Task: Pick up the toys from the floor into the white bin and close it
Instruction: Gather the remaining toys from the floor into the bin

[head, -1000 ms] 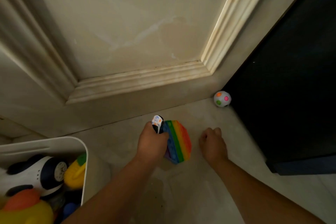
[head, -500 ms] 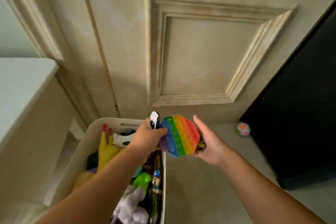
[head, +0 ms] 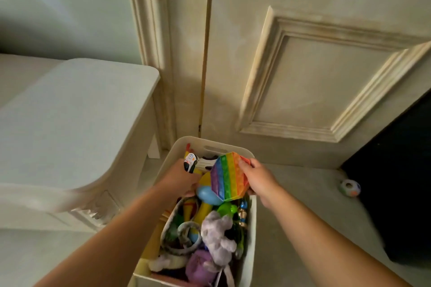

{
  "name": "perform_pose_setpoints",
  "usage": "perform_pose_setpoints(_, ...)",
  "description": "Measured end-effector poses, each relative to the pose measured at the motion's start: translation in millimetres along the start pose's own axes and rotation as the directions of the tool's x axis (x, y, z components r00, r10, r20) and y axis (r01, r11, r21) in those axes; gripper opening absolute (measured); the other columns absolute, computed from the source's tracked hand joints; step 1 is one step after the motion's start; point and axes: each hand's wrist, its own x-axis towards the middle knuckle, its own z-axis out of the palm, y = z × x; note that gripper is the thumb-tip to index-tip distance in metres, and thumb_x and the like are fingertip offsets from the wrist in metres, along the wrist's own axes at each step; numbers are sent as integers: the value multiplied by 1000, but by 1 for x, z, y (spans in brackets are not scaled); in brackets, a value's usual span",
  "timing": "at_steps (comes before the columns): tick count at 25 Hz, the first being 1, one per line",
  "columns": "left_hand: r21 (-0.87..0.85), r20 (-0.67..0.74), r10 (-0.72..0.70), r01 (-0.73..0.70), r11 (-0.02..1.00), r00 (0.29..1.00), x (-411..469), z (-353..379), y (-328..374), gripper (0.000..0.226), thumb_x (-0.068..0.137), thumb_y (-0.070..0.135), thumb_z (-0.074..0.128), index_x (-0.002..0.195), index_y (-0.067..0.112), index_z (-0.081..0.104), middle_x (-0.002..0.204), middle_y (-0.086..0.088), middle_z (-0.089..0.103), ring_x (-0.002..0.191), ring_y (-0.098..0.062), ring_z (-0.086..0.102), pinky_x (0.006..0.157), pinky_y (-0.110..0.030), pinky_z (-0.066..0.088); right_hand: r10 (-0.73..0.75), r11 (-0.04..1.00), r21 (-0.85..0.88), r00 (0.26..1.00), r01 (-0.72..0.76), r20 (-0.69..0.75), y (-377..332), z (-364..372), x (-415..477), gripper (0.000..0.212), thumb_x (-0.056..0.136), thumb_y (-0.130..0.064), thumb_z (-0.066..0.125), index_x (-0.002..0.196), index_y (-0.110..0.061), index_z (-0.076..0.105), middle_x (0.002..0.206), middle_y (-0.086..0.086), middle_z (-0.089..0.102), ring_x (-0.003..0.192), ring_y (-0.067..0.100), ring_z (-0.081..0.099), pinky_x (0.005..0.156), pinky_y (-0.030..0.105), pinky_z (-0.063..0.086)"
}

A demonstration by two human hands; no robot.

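Note:
The white bin [head: 251, 240] stands on the floor below me, full of several toys, among them a purple plush [head: 215, 237] and a blue egg [head: 206, 194]. Over its far end my right hand [head: 257, 179] grips the right edge of a rainbow pop toy [head: 229, 176], held tilted above the toys. My left hand [head: 180, 178] holds a small white toy car [head: 190, 162] that sticks up from its fist. A white ball with coloured spots [head: 349, 187] lies on the floor at the right.
A white cabinet top [head: 70, 123] fills the left side, close to the bin. A cream panelled door [head: 314, 65] rises behind the bin. A dark piece of furniture [head: 396, 182] stands at the right, next to the spotted ball.
Both hands rose from the floor and moved left over the bin. The pop toy passed from my left hand to my right hand. My left hand kept the toy car.

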Motion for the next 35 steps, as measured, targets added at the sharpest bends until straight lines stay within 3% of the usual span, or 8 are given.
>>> perform_pose_setpoints(8,91,-69,8,-1,996,998,20,-1,-33,26,85,18,65,70,12,44,59,-8,43,52,-17,42,53,-27,40,170,925,322,978,-201,123,-12,23,30,23,93,-46,54,93,-26,64,81,-3,64,77,13,58,68,29,44)
perform_pose_setpoints(13,344,-7,-21,22,939,1000,19,-8,-44,24,86,23,60,73,14,41,62,-6,45,53,-16,43,52,-25,39,-182,954,-289,925,84,-333,-8,39,47,35,94,-32,51,96,-2,68,104,18,68,101,36,62,76,33,44)
perform_pose_setpoints(17,478,179,-167,62,876,970,11,-13,-42,20,87,32,53,87,16,40,80,-9,55,60,-16,49,56,-28,41,-52,904,-423,969,-57,-241,7,30,51,35,93,-29,49,106,-2,65,117,24,62,106,38,61,84,34,47)
perform_pose_setpoints(21,571,311,-292,68,818,904,2,-12,-44,31,91,27,52,112,4,47,92,-17,68,64,-21,60,54,-27,47,-76,742,-670,996,19,-56,14,17,40,17,90,-17,55,99,-14,68,109,13,68,102,31,63,73,26,43)
perform_pose_setpoints(25,687,302,-187,-77,723,935,-7,-9,-42,32,94,27,55,109,0,61,94,-17,73,67,-20,65,48,-17,46,-146,727,-681,989,91,-24,22,7,33,29,89,-10,51,110,-20,68,119,8,67,108,29,62,86,28,47)
perform_pose_setpoints(28,762,273,-96,-155,629,957,-5,-5,-33,26,95,23,49,95,2,64,98,-18,72,75,-23,68,56,-22,48,-185,764,-626,983,155,17,28,3,29,34,93,-8,44,114,-19,67,118,7,67,106,28,62,79,23,43)
perform_pose_setpoints(31,732,154,81,-169,660,985,4,12,-16,28,97,22,42,106,7,64,101,-14,69,80,-24,60,69,-34,48,-291,879,-432,946,203,-146,27,-11,26,28,95,-12,45,109,-21,67,102,4,69,94,25,65,74,27,46)
perform_pose_setpoints(35,601,123,359,-357,715,925,15,68,18,21,95,29,47,107,23,63,96,0,70,84,-20,65,78,-36,55,-316,941,-233,884,246,-344,38,-47,32,27,91,-9,46,93,-29,64,94,4,72,86,26,67,81,43,55)
